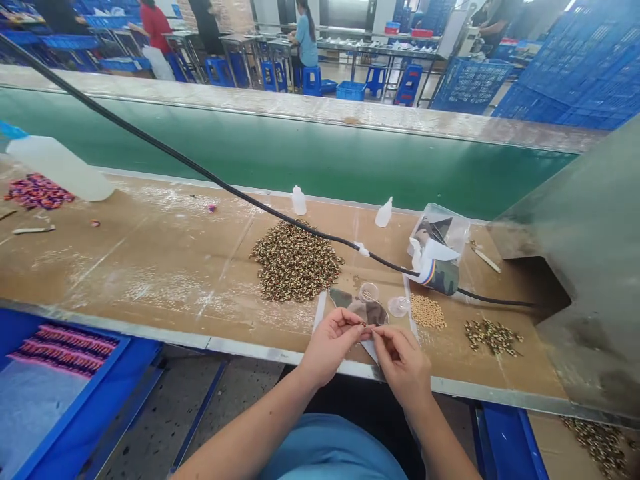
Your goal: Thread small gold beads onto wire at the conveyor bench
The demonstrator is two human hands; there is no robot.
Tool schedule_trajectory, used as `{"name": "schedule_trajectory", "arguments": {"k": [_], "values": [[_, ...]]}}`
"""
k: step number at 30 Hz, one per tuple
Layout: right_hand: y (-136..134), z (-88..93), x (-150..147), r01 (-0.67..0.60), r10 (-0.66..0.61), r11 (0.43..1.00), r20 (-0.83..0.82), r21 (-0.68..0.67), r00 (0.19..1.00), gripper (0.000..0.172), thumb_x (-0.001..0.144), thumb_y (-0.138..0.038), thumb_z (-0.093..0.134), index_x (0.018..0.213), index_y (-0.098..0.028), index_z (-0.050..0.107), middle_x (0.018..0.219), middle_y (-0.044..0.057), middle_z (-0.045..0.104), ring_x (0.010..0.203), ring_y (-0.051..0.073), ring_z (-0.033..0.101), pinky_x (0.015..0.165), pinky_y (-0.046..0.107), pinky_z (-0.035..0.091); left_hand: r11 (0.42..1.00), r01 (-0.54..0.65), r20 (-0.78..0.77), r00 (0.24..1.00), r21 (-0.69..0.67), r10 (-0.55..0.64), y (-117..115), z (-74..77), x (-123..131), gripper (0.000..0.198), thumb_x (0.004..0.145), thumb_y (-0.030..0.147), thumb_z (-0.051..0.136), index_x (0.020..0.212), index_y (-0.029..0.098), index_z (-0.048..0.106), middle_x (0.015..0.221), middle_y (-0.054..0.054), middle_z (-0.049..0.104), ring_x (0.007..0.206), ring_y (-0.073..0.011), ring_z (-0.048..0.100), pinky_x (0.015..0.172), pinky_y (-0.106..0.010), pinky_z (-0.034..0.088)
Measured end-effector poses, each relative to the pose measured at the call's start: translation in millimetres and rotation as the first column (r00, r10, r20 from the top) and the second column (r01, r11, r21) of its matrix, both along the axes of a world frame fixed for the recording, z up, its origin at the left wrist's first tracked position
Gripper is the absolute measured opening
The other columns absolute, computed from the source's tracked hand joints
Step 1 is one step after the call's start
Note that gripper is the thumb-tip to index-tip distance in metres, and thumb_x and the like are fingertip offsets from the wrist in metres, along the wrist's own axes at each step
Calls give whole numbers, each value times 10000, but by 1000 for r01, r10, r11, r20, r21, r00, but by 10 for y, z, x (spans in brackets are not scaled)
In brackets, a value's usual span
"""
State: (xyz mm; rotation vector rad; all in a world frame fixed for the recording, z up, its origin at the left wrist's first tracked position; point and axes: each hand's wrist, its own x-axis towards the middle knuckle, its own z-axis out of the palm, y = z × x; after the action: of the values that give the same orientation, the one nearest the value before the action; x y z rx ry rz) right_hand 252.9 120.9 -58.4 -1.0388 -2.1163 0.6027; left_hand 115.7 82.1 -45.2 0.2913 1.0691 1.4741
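Observation:
My left hand (330, 343) and my right hand (404, 360) meet fingertip to fingertip at the table's front edge, both closed in a pinch. A tiny dark reddish piece shows at the left fingertips, too small to name. Whatever the right fingertips pinch is hidden. Just beyond the hands lies a camouflage cloth (343, 298), with a small clear cup (369, 291) on it. To its right is another small clear dish (399, 307), beside a pile of beige beads (428, 311). A large heap of small brown-and-cream pieces (295, 263) lies ahead of my left hand.
A black cable (215, 179) crosses the table to a camouflage-wrapped bundle (443, 276) by a clear plastic box (457, 230). Two small white bottles (299, 200) stand near the back edge. A smaller pile of brown pieces (493, 337) lies right, before a metal panel (590, 267).

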Motion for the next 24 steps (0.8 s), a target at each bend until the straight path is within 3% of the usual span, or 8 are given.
{"name": "schedule_trajectory", "arguments": {"k": [7,12,19,24], "values": [[-2,23,-2,-28,20,990,59,139,998,176,893,-231,478,893,-210,653,845,36,706,715,118,667,626,210,534,1000,-7,-13,1000,-9,7,11,-26,14,348,560,352,818,697,151,568,654,-3,671,681,-124,655,758,-277,525],[-11,28,-11,-36,25,982,62,186,998,166,900,-214,475,895,-206,641,834,30,702,710,109,667,638,199,535,1000,-8,-8,1000,-13,7,16,-2,10,372,538,367,825,690,151,563,650,-5,673,677,-131,660,759,-289,531],[1,-24,41,-41,39,996,24,83,999,149,894,-213,482,900,-207,631,857,44,689,785,134,658,702,232,535,1000,8,-3,1000,-16,-8,4,-20,2,352,544,345,826,695,146,579,646,4,652,657,-126,652,771,-302,529],[23,14,67,-56,50,996,-86,-67,995,121,877,-217,506,851,-202,624,791,24,656,570,90,594,524,196,505,997,76,37,996,-21,-75,3,-33,-40,357,549,351,826,725,131,607,663,3,658,661,-128,660,764,-295,521]]}}
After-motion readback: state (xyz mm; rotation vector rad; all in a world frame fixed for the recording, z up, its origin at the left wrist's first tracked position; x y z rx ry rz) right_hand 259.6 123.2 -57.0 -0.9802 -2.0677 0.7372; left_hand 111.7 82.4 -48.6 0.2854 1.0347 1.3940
